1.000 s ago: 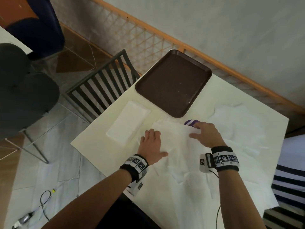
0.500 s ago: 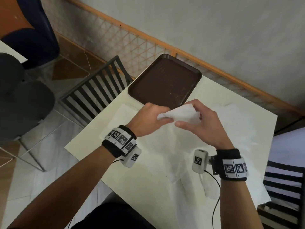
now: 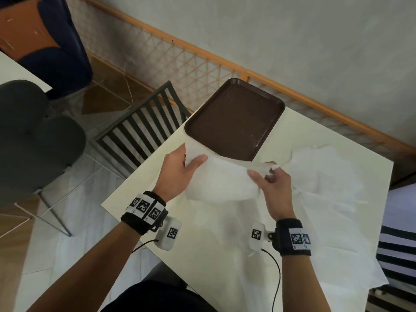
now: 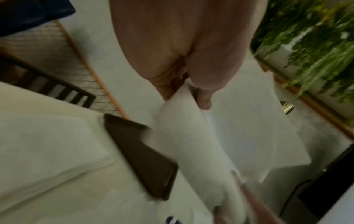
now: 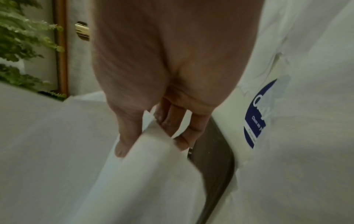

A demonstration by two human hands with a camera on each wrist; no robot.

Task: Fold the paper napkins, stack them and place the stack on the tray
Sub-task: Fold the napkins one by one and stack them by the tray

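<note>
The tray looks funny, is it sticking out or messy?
Yes, a bit. The brown tray sits crooked, and its far corner pokes past the table edge. Small pale specks dot its floor. It holds no napkins yet: both hands, left hand and right hand, hold one napkin in the air.

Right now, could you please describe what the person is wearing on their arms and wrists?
Both forearms are bare, with no sleeves. The left hand and the right hand each have a black wristband carrying white square tags printed with black-and-white coded patterns. A small white camera unit with its own coded tag hangs from each band, and a thin black cable runs back from each one.
</note>
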